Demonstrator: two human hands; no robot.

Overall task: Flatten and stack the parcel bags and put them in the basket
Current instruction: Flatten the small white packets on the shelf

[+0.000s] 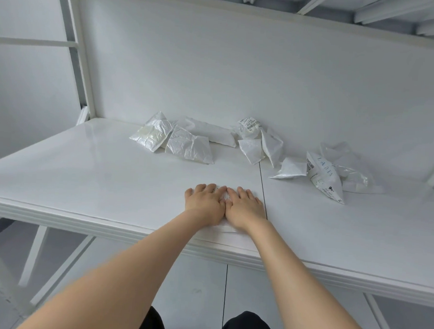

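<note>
Left hand (pixel 204 201) and right hand (pixel 245 205) press flat, touching, on thin white plastic parcel bag (pixel 227 228) at centre; nearest crumpled white bag (pixel 289 170) lies upper-right, right hand nearer.

the left hand (pixel 204 204) and right hand (pixel 245 206) hide most of the parcel bag (pixel 228 228) beneath.

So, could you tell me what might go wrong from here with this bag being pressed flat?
The bag under the left hand and right hand lies close to the front edge of the table, so it may slip off once released. The crumpled bags behind look springy; a stack could puff up and topple.
</note>
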